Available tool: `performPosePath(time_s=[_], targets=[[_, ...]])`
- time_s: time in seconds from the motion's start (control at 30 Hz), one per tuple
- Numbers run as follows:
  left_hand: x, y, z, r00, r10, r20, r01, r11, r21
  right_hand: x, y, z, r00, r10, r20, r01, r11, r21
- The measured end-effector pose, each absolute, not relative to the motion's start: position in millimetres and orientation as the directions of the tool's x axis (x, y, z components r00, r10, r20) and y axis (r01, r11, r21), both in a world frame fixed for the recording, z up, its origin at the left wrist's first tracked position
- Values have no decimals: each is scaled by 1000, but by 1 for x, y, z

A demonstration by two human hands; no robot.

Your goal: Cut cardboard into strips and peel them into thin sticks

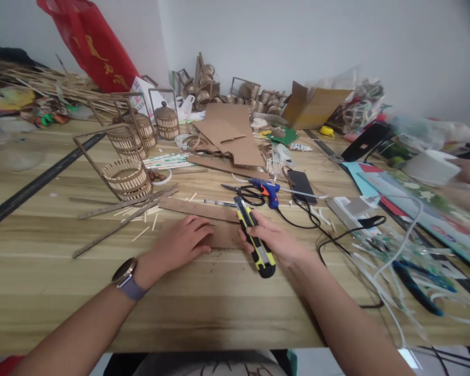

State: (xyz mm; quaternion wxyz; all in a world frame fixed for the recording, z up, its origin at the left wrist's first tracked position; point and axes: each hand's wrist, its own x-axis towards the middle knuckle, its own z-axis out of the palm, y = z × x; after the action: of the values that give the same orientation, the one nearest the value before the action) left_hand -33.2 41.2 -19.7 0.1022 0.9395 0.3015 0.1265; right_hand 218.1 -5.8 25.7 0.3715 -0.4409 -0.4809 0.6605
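My right hand [272, 235] is closed around a yellow and black utility knife [260, 250], its head pointing away from me and to the left. Flat on the table lies my left hand [186, 240], fingers stretched out, its fingertips at a small piece of brown cardboard [225, 236]. A long cardboard strip [198, 209] lies just beyond both hands. Past the knife are a blue hot glue gun [268, 190], black-handled scissors [250, 196] and a thin pen-like tool [219, 202]. Whether the knife's blade is out I cannot make out.
To the left stand small slatted wooden baskets [127, 180] with tall handles, near dark wooden strips [121, 227] and thin sticks. Stacked cardboard sheets [229, 130] lie at the back. On the right are a black phone [302, 186], a white power strip [350, 214], tangled cables and blue-handled pliers [417, 290].
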Motion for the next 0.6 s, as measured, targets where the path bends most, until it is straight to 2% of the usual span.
performPosePath(time_s=[0.07,0.17,0.23,0.3,0.37,0.47,0.6], targets=[[-34,41,-18,795,586,159,538,-801,263,225,-4,29,-335,919,-208,39,-207,-977],[-37,42,-16,793,591,150,541,-795,273,236,1,36,-384,905,-182,343,-43,-938],[-38,44,-15,799,577,167,527,-806,269,239,4,42,-426,892,-149,573,138,-808],[-39,45,-16,785,576,229,521,-813,259,236,6,46,-463,875,-142,733,288,-615],[-39,47,-16,721,608,333,554,-794,250,227,7,48,-485,853,-190,814,361,-455],[-37,50,-18,607,657,448,632,-740,229,207,5,48,-471,836,-282,872,392,-294],[-34,54,-16,565,690,453,708,-687,164,183,6,46,-426,836,-345,904,412,-116]])
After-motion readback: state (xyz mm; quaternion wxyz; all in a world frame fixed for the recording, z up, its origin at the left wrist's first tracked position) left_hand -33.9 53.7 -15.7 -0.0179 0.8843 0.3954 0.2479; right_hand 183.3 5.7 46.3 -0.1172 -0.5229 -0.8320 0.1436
